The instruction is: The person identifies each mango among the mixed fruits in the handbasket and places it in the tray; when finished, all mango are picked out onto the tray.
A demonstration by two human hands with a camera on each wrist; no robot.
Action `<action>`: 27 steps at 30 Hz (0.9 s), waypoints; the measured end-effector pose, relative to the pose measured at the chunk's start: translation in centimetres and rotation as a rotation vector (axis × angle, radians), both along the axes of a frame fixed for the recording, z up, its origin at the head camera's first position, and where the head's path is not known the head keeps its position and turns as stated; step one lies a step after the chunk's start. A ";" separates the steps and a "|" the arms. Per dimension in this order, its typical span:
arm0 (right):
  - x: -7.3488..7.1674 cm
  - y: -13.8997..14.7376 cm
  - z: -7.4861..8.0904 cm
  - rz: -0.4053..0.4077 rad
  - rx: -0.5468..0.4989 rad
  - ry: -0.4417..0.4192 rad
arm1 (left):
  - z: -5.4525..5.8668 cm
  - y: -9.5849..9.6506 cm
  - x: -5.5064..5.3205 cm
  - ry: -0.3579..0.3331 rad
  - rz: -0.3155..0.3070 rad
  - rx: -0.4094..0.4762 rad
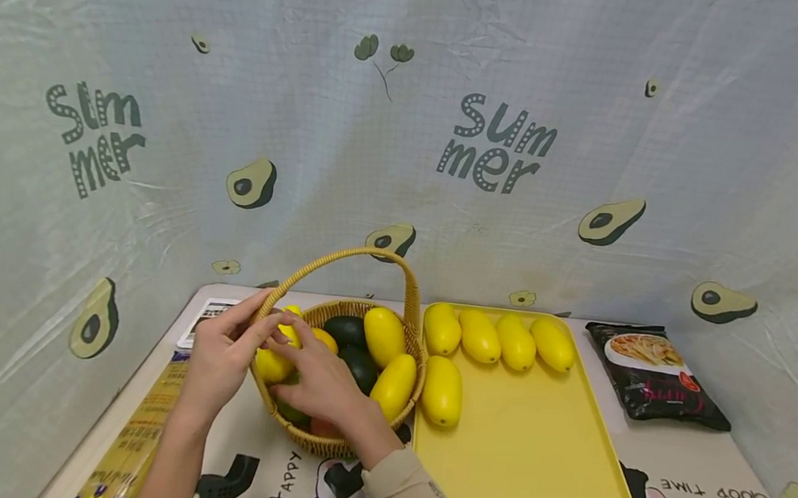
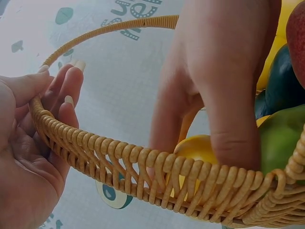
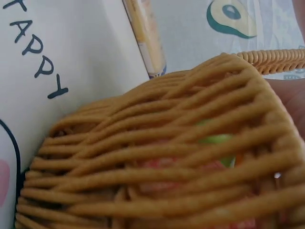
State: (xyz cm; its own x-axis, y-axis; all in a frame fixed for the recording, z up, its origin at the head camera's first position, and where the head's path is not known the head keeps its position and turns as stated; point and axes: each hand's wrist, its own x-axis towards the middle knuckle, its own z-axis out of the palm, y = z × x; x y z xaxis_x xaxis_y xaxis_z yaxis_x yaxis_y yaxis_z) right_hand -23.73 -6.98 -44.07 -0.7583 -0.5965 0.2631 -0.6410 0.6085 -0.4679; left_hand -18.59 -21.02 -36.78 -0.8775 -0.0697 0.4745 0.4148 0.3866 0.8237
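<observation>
Closest to the head camera, a beige long sleeve [image 1: 410, 494] covers the right arm, whose bare right hand [image 1: 330, 380] reaches over the near rim into a round, tan woven wicker basket [image 1: 299, 436] with a tall arched handle [image 1: 340, 255]. Its fingers and thumb are spread, pointing down on either side of a smooth yellow rounded fruit [image 1: 273, 367] in the left part of the basket; I cannot tell whether they pinch it, as the woven wall hides the tips in the left wrist view. At the basket's left side, the bare left hand [image 1: 221, 356] holds the foot of the handle between thumb and curled fingers.

Inside the basket, two plump yellow oval fruits [image 1: 393, 386] lie along its right side, with two glossy dark green oval fruits [image 1: 357, 368] toward the middle. A lighter green fruit [image 2: 283, 138] and a red rounded fruit [image 2: 296, 43] are in it too.

Just right of the basket, a flat yellow rectangular tray [image 1: 524, 449] carries five yellow oval fruits [image 1: 442, 391], four of them in a row along its far edge. Well right of the basket, past the tray, lies a shiny black food packet [image 1: 656, 377]. Left of the basket is a long yellow printed wrapper [image 1: 138, 437].
</observation>
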 end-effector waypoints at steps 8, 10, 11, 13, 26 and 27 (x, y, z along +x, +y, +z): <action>0.1 -0.4 -0.4 -0.037 -0.120 -0.043 | -0.1 0.0 0.0 -0.018 0.053 -0.025; 0.3 -0.3 -0.4 -0.045 -0.164 -0.075 | -0.1 0.0 0.0 -0.016 0.050 -0.030; 0.3 -0.2 -0.3 -0.051 -0.185 -0.091 | -0.1 0.0 0.0 -0.012 0.048 -0.036; 0.4 -0.1 -0.3 -0.064 -0.230 -0.128 | -0.1 0.1 0.0 -0.008 0.035 -0.029; 0.3 -0.1 -0.5 -0.115 -0.319 -0.181 | -0.4 -0.1 0.0 -0.018 0.024 -0.015; 0.3 -0.2 -0.6 -0.122 -0.301 -0.176 | -0.4 0.0 0.0 -0.019 0.023 -0.012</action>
